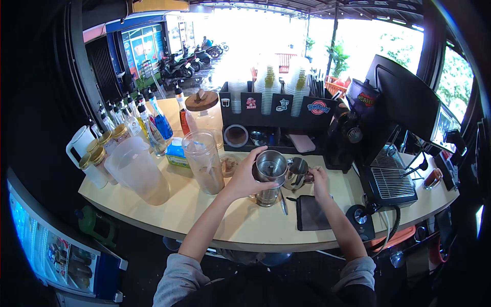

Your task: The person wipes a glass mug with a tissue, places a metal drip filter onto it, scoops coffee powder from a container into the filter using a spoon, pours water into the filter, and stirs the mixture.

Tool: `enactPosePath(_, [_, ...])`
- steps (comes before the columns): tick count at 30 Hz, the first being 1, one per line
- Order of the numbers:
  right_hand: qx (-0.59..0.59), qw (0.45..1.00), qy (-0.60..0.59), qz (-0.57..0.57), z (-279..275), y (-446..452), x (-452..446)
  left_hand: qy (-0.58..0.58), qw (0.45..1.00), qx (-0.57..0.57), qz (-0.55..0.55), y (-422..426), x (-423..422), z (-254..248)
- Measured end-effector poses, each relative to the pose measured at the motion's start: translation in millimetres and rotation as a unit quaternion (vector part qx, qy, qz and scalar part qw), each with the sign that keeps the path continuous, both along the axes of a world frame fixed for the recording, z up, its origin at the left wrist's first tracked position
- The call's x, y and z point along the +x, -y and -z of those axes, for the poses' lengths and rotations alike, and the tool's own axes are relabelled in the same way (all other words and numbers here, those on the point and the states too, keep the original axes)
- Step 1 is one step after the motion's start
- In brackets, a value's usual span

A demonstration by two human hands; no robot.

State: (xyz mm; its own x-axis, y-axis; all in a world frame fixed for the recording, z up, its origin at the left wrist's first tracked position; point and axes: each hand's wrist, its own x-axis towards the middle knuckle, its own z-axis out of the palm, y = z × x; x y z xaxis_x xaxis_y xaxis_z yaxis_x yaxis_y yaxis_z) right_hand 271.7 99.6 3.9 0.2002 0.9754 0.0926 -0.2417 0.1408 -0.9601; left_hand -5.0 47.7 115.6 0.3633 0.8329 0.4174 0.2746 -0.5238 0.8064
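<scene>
My left hand [244, 179] is wrapped round a shiny steel cup [271, 165], its open mouth facing up. Directly below the cup shows a shiny vessel [268, 197]; whether the two are joined or apart I cannot tell. With fingers closed on its handle, my right hand [319, 181] grips a steel milk pitcher [295, 176] just right of the cup. A spoon [283, 203] lies on the table beside the vessel. Near my right forearm is a dark folded cloth [312, 213].
A tall clear container [203, 162] and a cloudy plastic pitcher [137, 171] stand left, before several pump bottles [162, 125]. A black organizer [286, 105] with stacked cups lines the back. An espresso machine [386, 174] occupies the right side.
</scene>
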Motion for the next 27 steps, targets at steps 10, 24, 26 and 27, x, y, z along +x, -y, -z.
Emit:
enactPosePath(10, [0.277, 0.938, 0.191, 0.088, -113.1, 0.8, -41.2, 0.072, 0.951, 0.273, -0.125, 22.6, -46.0, -18.3])
enactPosePath(24, [0.440, 0.588, 0.639, -0.230, -170.0, 14.2, -251.6, 0.109, 0.956, 0.108, -0.249, -14.1, -156.7, 85.7])
enactPosePath(26, [0.413, 0.617, 0.615, -0.267, -175.5, 19.1, -257.3, 0.134, 0.980, -0.007, -0.148, -21.7, -160.1, 99.4])
enactPosePath(27, [0.415, 0.614, 0.618, -0.262, -182.4, 28.4, -257.5, 0.137, 0.980, -0.002, -0.145, -20.8, -157.4, 103.2])
